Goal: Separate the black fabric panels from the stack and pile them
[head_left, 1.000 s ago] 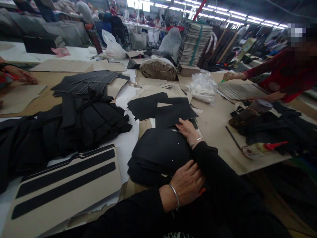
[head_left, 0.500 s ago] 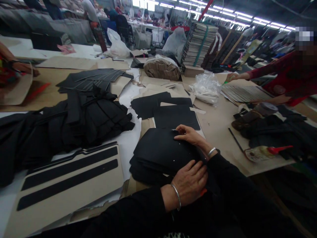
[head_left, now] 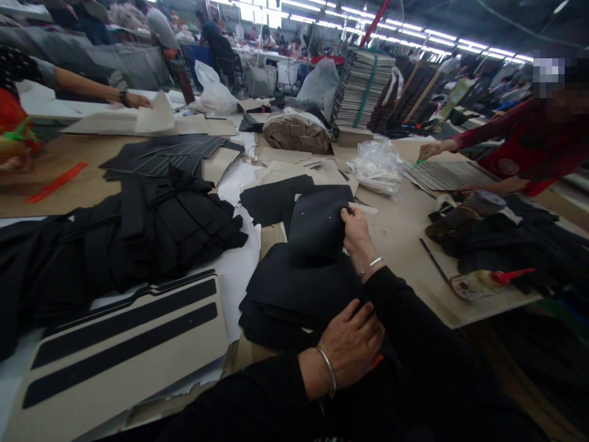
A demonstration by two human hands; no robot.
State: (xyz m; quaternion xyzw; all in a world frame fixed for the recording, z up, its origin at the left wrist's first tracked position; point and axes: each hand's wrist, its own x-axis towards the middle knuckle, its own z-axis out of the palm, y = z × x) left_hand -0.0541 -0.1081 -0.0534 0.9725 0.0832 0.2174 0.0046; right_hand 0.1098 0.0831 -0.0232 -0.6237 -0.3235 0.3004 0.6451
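My right hand [head_left: 358, 236] pinches the right edge of a black sheet [head_left: 317, 224], cut to shape and marked with small white dots. The sheet is raised and tilted above a stack of similar black pieces [head_left: 299, 282]. My left hand [head_left: 350, 341] lies with outstretched fingers at the stack's near right corner. A small orange thing [head_left: 377, 360] peeks out beside that hand, mostly hidden. Behind the raised sheet, more flat black pieces [head_left: 276, 197] lie on the table.
Left are a heap of black fabric parts [head_left: 156, 221] and a beige board with black strips [head_left: 138, 344]. A red-tipped glue bottle [head_left: 476, 285] lies right, near a plastic bag [head_left: 377, 166]. Co-workers' hands are at far left [head_left: 135, 99] and right [head_left: 437, 148].
My right hand has lifted the black sheet off the stack and away from me. My left hand stays in place. The left co-worker's arm has reached farther in with a beige sheet.
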